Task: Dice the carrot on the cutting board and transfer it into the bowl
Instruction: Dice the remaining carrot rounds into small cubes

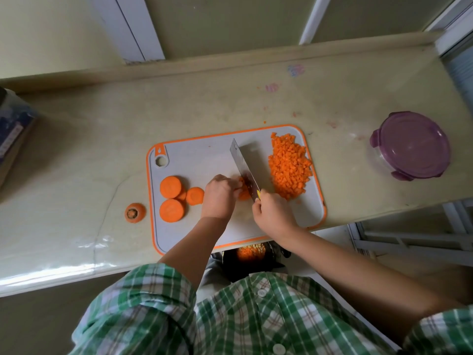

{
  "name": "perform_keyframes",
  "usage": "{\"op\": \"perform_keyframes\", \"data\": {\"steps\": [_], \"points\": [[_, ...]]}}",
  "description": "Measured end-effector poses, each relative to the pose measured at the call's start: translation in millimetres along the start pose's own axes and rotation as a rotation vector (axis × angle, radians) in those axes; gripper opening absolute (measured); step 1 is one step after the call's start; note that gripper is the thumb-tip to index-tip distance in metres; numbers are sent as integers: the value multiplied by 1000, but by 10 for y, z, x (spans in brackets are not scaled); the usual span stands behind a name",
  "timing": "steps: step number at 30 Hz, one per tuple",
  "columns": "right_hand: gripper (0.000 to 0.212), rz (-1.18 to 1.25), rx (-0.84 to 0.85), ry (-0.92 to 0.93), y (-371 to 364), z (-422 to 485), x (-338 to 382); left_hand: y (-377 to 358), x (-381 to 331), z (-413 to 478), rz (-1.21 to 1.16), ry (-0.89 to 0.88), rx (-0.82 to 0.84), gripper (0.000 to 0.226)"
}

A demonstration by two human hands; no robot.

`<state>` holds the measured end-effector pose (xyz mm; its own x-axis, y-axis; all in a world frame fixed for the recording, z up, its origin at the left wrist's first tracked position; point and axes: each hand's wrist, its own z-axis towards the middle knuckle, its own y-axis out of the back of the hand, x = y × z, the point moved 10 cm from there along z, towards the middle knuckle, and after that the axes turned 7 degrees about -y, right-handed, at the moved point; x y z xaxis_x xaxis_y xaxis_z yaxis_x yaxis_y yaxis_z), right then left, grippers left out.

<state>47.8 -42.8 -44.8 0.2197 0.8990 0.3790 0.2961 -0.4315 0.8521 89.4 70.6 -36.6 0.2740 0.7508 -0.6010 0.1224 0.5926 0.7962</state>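
Note:
A grey cutting board with an orange rim lies on the counter. My left hand holds a carrot piece down with curled fingers. My right hand grips the handle of a cleaver, whose blade rests against that piece. A heap of diced carrot fills the board's right side. Three thick carrot rounds sit on the board's left. A glass bowl with a purple lid stands on the counter to the right.
A cut-off carrot top lies on the counter left of the board. Below the counter's front edge, a dark container holds carrot bits. A box stands at the far left. The board overhangs the counter's near edge.

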Motion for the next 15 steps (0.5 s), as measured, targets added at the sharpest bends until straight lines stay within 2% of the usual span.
{"op": "perform_keyframes", "data": {"steps": [5,11,15], "points": [[16,-4,-4,36,86,9,10,-31,47,-23,16,37,21,12],[17,-1,-36,55,255,-2,86,9,-23,-48,3,-49,1,20],[15,-18,-4,56,205,-23,108,57,14,-60,35,-31,-19,28]]}}
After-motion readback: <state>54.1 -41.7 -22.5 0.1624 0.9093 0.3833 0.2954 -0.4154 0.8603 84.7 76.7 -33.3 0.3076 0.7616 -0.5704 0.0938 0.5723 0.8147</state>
